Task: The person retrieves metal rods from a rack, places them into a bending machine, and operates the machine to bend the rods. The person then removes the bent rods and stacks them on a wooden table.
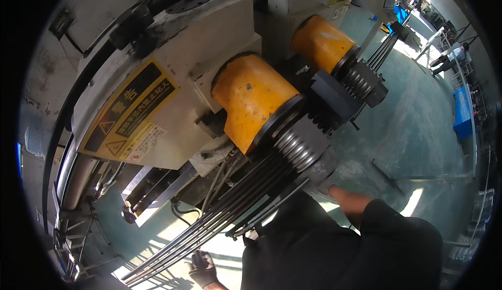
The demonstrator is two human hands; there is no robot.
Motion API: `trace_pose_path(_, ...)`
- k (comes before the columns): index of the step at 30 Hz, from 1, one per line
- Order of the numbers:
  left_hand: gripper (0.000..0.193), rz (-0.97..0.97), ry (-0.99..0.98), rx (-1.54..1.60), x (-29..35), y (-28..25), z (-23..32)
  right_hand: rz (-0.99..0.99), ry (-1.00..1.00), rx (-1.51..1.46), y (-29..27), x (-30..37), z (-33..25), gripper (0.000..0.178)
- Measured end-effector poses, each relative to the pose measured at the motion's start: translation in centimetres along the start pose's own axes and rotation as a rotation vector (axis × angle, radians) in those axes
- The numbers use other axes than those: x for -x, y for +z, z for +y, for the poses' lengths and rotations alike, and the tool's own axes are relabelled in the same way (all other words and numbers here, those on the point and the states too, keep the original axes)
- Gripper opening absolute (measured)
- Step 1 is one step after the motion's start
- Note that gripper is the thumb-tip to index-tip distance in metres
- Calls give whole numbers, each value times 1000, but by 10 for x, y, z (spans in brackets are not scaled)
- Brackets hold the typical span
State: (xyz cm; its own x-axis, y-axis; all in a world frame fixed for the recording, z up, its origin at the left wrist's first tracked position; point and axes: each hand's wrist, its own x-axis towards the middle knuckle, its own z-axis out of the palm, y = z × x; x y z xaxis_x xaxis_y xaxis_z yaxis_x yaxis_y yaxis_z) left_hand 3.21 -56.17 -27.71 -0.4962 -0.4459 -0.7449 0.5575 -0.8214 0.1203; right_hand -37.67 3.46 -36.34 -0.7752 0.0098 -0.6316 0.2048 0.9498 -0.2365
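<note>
- Metal rods (212, 223) ran from lower left to centre, likely supported at the grooved roller (295, 151).
- Left hand (203, 270) hung near them, fingers loosely parted.
- Right hand (321, 172) reached the roller's end, perhaps for steadiness; its grip couldn't be told.

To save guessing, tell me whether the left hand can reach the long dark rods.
Probably yes: the gloved left hand is close to the lower part of the long dark rods, and nothing visible blocks the way between them.

Two orange housings (256, 99) (321, 41), two ribbed metal parts (295, 150) (360, 84) and one left hand (203, 270) were counted; the number of bundled rods (225, 214) could not be told.
</note>
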Motion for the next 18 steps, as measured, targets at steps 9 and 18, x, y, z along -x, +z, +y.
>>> trace_pose_path(9,48,32,-18,-570,-13,-12,-153,-138,122,-398,-113,-40,13,56)
trace_pose_path(18,37,-173,-101,-620,-80,20,-155,70,330,-369,-92,38,122,45)
